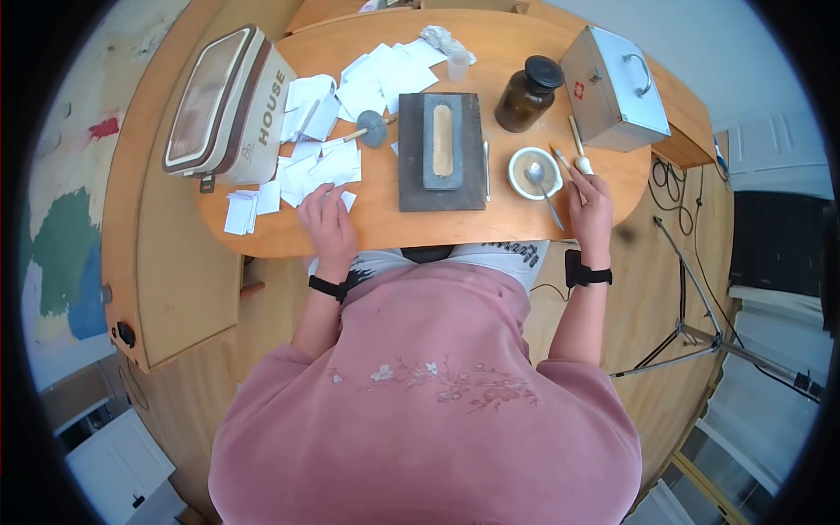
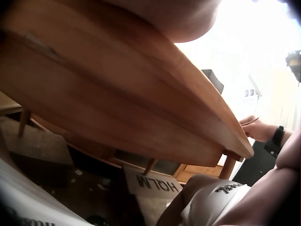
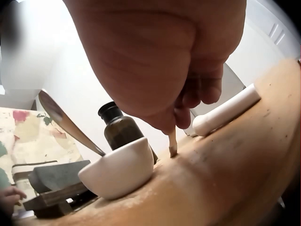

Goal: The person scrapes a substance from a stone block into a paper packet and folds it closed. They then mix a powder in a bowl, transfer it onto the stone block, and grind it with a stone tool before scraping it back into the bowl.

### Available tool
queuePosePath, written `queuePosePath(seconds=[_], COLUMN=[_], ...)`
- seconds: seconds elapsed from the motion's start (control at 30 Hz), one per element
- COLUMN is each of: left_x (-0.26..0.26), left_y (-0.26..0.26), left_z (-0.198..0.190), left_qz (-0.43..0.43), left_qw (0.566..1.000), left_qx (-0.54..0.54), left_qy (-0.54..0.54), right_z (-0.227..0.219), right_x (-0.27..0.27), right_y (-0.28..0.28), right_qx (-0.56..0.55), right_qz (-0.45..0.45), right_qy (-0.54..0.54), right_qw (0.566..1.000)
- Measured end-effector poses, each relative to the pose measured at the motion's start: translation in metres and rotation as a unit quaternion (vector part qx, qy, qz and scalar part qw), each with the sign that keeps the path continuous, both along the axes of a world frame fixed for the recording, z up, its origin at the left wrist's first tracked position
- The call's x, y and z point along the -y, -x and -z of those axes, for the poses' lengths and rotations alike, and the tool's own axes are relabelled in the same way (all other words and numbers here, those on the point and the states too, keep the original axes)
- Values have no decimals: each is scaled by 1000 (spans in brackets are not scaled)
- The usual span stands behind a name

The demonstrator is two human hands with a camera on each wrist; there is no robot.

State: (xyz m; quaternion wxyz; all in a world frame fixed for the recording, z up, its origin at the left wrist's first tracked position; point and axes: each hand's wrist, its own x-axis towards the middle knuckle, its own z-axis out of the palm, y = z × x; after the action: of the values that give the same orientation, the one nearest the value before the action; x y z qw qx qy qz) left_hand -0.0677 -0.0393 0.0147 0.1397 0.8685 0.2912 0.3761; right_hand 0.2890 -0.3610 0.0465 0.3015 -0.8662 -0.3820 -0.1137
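Note:
My right hand (image 1: 591, 212) pinches a thin pale stick with a brownish end (image 3: 172, 147) between thumb and fingers, low over the table beside the mortar; whether it is a brush I cannot tell. The white mortar (image 1: 515, 178) has a metal spoon (image 1: 549, 203) leaning in it. Just past the hand lies a white pestle (image 1: 576, 140). My left hand (image 1: 331, 229) rests at the table's front edge, fingers loosely bent and holding nothing, close to white paper slips (image 1: 306, 179). Between the hands, a dark board (image 1: 409, 175) bears a grey block (image 1: 444, 182) with a tan-filled slot.
A brown jar (image 1: 523, 103) with a black lid stands behind the mortar, a silver first-aid box (image 1: 626, 96) at right. The cream HOUSE box (image 1: 262, 131) is at far left. A grey disc with a stick (image 1: 374, 129), a small clear cup (image 1: 458, 66) and crumpled tissue (image 1: 442, 38) lie farther back.

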Motion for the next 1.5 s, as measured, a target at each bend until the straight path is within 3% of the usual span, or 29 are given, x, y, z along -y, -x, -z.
queuePosePath(seconds=[0.13, 0.23, 0.3, 0.33, 0.47, 0.53, 0.63, 0.67, 0.77, 0.87, 1.27, 1.5], left_x=[-1, -1, -1, 0, 1, -1, -2, -2, -1, -1, -1, 0], left_y=[0, 0, 0, -1, -2, -1, 1, 1, 0, 0, 0, 0], left_z=[2, 2, 0, -1, 1, 2, 3, 2, 2, 2, 0, 2], left_qz=[9, 12, 13, 16, 17, 16, 11, 9, 5, 9, 12, 12], left_qw=[1000, 1000, 1000, 1000, 1000, 1000, 1000, 1000, 999, 999, 999, 1000], left_qx=[14, 15, 13, 12, 13, 19, 19, 20, 34, 32, 27, 24], left_qy=[-4, 1, 0, -3, -4, 1, 0, 0, 8, 5, 14, 8], right_z=[0, -10, -30, -42, -95, -102, -83, -68, -38, -35, -16, -30], right_x=[-4, 2, 4, 4, -20, -31, -56, -59, -59, -66, -65, -58], right_y=[4, 18, 38, 51, 100, 122, 135, 134, 130, 134, 126, 131], right_qx=[-10, 53, -1, -1, 78, 6, -110, -109, -105, -142, -97, -113], right_qz=[8, 55, 171, 172, 117, -40, -116, -118, -93, -76, -82, -68], right_qy=[-2, -38, -139, -135, -183, -184, -127, -127, 57, 102, 129, 103], right_qw=[1000, 996, 975, 976, 973, 982, 979, 979, 988, 982, 983, 986])
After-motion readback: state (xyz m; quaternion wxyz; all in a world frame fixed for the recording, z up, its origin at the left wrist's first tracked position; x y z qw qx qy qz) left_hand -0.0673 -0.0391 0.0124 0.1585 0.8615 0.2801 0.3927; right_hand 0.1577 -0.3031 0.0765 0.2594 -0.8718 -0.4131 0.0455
